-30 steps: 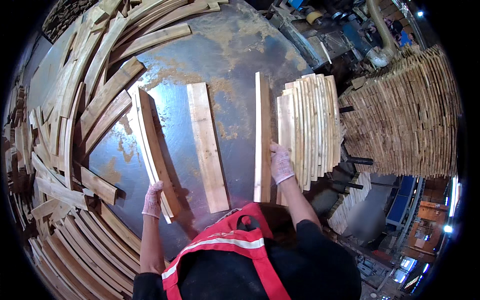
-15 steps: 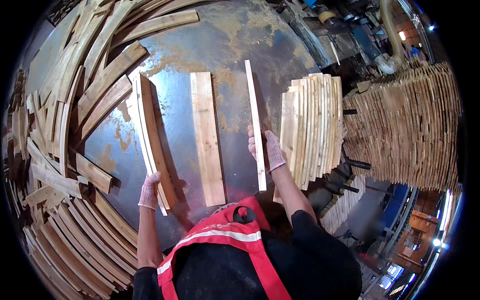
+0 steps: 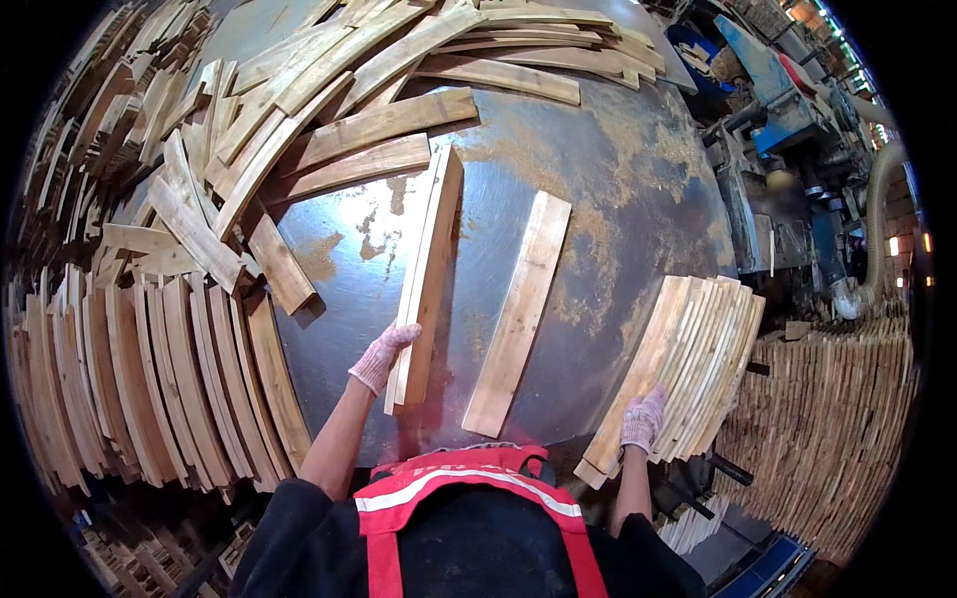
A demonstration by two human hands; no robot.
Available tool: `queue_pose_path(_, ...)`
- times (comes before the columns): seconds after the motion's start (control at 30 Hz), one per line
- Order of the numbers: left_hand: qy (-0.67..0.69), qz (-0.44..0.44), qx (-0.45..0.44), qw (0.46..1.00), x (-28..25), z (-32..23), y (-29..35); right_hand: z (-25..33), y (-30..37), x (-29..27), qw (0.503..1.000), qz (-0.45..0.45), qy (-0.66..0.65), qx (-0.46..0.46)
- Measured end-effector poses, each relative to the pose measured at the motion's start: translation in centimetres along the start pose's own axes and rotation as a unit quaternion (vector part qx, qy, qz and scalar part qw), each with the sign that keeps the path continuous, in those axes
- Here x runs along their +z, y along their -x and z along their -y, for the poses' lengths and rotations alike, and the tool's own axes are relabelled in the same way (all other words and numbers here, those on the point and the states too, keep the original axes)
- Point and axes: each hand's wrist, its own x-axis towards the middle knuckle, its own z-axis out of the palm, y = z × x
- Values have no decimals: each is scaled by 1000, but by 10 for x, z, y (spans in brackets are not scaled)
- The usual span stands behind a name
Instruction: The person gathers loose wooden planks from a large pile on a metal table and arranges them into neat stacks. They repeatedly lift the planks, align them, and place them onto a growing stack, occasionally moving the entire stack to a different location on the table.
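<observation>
In a pale knitted glove, my left hand (image 3: 387,357) is closed round the near end of a few wooden boards (image 3: 431,279) standing on edge together on the metal table. To their right a single wooden board (image 3: 518,314) lies flat and slightly slanted. My right hand (image 3: 643,417), gloved too, is at the near part of a row of wooden boards (image 3: 698,349) stacked on edge. Its fingers curl over the board at the row's left side; the fingertips are partly hidden.
Loose boards (image 3: 369,120) lie in a heap across the table's far left. A row of boards (image 3: 150,379) stands at the left edge. Beyond the table's right side are a machine (image 3: 788,179) with a hose and a large stack of boards (image 3: 827,429). Sawdust patches the metal tabletop (image 3: 608,199).
My right hand has carried a narrow board rightward to the row and now rests there. My left hand still holds its boards. The view has turned left, so everything appears shifted right.
</observation>
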Motion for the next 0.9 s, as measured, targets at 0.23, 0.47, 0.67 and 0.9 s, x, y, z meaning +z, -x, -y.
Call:
queue_pose_path(0.23,46,-5,-17,999,-2,8,26,24,-19,13,951,-232,133,-156)
queue_pose_path(0.47,156,64,-30,985,19,9,40,285,83,35,969,-4,-93,-230)
queue_pose_path(0.67,-88,-43,74,992,10,20,27,337,82,53,786,197,-518,-273)
queue_pose_path(0.9,-503,38,34,863,18,42,18,336,142,16,761,273,-469,-356)
